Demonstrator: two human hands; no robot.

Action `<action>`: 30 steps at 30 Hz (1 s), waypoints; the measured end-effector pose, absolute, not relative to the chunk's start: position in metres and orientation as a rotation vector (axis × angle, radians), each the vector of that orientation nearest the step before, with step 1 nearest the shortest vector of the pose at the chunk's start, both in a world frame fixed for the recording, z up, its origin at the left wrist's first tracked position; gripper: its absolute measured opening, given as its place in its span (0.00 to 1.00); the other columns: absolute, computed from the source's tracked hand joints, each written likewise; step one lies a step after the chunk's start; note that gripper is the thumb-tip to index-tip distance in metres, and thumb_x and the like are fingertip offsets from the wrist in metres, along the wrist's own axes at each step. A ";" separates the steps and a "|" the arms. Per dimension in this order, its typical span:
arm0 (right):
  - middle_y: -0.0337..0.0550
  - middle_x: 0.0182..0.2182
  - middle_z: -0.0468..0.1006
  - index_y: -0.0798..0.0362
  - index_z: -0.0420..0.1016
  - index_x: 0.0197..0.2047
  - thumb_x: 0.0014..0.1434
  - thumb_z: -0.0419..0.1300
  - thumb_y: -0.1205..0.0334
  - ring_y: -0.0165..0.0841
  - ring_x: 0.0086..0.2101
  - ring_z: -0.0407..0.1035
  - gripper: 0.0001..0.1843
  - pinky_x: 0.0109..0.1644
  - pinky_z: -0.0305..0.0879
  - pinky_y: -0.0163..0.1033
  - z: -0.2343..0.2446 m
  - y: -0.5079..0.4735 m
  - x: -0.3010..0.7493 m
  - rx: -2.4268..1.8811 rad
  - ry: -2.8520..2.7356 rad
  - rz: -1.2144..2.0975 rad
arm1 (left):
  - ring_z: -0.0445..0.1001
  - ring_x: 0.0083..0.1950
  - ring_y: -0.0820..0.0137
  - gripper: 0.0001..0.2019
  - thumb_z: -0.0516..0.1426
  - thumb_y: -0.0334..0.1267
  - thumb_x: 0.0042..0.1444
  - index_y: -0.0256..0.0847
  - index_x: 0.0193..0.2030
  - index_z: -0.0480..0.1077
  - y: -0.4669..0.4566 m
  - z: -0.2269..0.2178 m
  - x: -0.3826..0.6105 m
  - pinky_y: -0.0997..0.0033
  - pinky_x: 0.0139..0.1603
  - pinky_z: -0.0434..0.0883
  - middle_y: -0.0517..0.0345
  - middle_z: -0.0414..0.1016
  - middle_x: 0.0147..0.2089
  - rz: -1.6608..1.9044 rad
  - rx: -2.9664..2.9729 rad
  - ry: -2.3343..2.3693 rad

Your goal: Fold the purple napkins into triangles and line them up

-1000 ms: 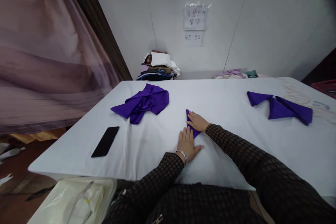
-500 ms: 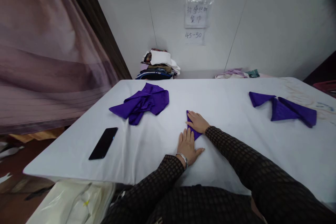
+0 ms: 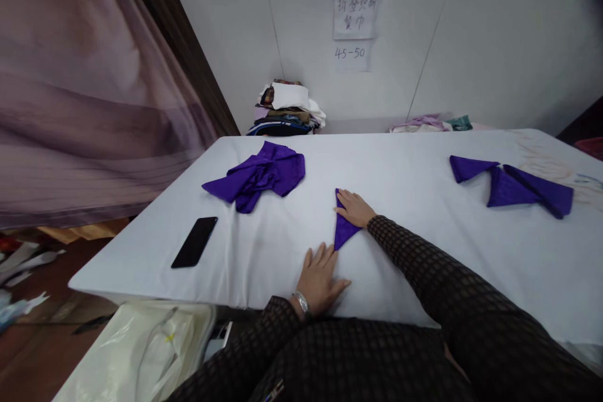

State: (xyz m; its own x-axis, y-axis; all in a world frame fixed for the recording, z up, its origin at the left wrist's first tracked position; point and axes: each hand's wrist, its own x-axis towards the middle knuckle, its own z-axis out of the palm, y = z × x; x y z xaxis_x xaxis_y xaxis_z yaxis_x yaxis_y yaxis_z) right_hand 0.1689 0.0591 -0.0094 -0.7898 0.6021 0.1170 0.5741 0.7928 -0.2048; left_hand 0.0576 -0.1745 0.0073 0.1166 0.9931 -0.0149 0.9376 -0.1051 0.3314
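A small purple napkin (image 3: 342,229), folded into a narrow triangle, lies in the middle of the white-covered table (image 3: 405,188). My right hand (image 3: 354,208) rests flat on its upper part, fingers stretched out. My left hand (image 3: 318,279) lies flat and open on the cloth near the table's front edge, its fingertips just touching the napkin's lower tip. A silver bracelet is on that wrist.
A crumpled pile of purple napkins (image 3: 259,176) lies at the back left, and folded purple napkins (image 3: 513,187) at the right. A black phone (image 3: 194,250) lies near the left edge. Stacked clothes (image 3: 285,110) sit against the wall. A white bag (image 3: 141,352) is below the table.
My left hand has slid back toward the table's front edge, off the napkin, so more of the folded triangle shows. The right hand stays on it.
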 end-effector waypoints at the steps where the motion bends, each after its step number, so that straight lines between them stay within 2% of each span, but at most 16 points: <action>1: 0.56 0.65 0.52 0.61 0.55 0.64 0.65 0.39 0.45 0.44 0.63 0.46 0.34 0.63 0.45 0.50 -0.010 0.059 0.169 -0.928 -2.808 0.232 | 0.54 0.66 0.56 0.30 0.48 0.55 0.58 0.38 0.62 0.59 -0.173 0.011 0.055 0.47 0.65 0.52 0.46 0.60 0.64 0.380 2.100 1.941; 5: 0.57 0.65 0.53 0.62 0.55 0.64 0.65 0.40 0.45 0.44 0.63 0.47 0.34 0.63 0.46 0.50 -0.009 0.059 0.169 -0.928 -2.806 0.222 | 0.70 0.51 0.63 0.20 0.52 0.46 0.59 0.40 0.55 0.65 -0.152 0.017 0.051 0.59 0.53 0.66 0.49 0.73 0.52 0.712 1.864 2.078; 9: 0.58 0.64 0.53 0.64 0.56 0.63 0.65 0.40 0.46 0.45 0.63 0.47 0.34 0.63 0.46 0.50 -0.007 0.059 0.169 -0.925 -2.807 0.223 | 0.71 0.42 0.68 0.17 0.56 0.37 0.55 0.42 0.52 0.67 -0.128 0.014 0.062 0.66 0.46 0.68 0.56 0.75 0.43 0.861 1.713 2.064; 13: 0.58 0.64 0.53 0.64 0.56 0.64 0.65 0.41 0.46 0.45 0.63 0.47 0.34 0.63 0.46 0.50 -0.007 0.058 0.169 -0.934 -2.805 0.241 | 0.70 0.41 0.69 0.18 0.56 0.30 0.52 0.41 0.51 0.67 -0.122 0.007 0.070 0.66 0.45 0.67 0.58 0.74 0.39 0.904 1.646 2.097; 19: 0.55 0.65 0.53 0.60 0.56 0.64 0.65 0.39 0.45 0.44 0.63 0.47 0.33 0.63 0.46 0.49 -0.007 0.057 0.169 -0.926 -2.791 0.219 | 0.71 0.40 0.69 0.18 0.54 0.28 0.53 0.41 0.51 0.67 -0.129 0.003 0.066 0.68 0.44 0.67 0.58 0.75 0.37 0.835 1.611 2.072; 25: 0.55 0.65 0.53 0.62 0.56 0.64 0.65 0.40 0.45 0.44 0.63 0.47 0.34 0.63 0.46 0.49 -0.006 0.057 0.168 -0.935 -2.801 0.232 | 0.72 0.40 0.68 0.12 0.55 0.33 0.55 0.42 0.47 0.70 -0.126 0.013 0.057 0.67 0.44 0.67 0.58 0.76 0.36 0.663 1.733 2.099; 28: 0.56 0.64 0.53 0.62 0.56 0.64 0.65 0.41 0.46 0.45 0.63 0.46 0.34 0.63 0.46 0.50 -0.006 0.057 0.168 -0.934 -2.802 0.247 | 0.71 0.43 0.66 0.09 0.55 0.39 0.57 0.42 0.42 0.72 -0.112 0.022 0.051 0.66 0.45 0.67 0.56 0.75 0.38 0.685 1.880 2.112; 30: 0.57 0.64 0.53 0.63 0.56 0.64 0.65 0.42 0.46 0.45 0.63 0.46 0.33 0.63 0.45 0.50 -0.006 0.057 0.168 -0.930 -2.800 0.252 | 0.70 0.45 0.66 0.09 0.53 0.39 0.58 0.41 0.41 0.72 -0.095 0.026 0.047 0.65 0.47 0.66 0.54 0.74 0.40 0.726 1.962 2.104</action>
State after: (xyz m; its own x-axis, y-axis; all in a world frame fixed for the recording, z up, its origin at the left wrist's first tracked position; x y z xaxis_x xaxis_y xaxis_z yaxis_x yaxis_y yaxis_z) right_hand 0.1681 0.0573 -0.0061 -0.7882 0.6042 0.1167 0.5737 0.7901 -0.2160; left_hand 0.0474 -0.0950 0.0255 -0.1168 0.9732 0.1982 0.8885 0.0132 0.4588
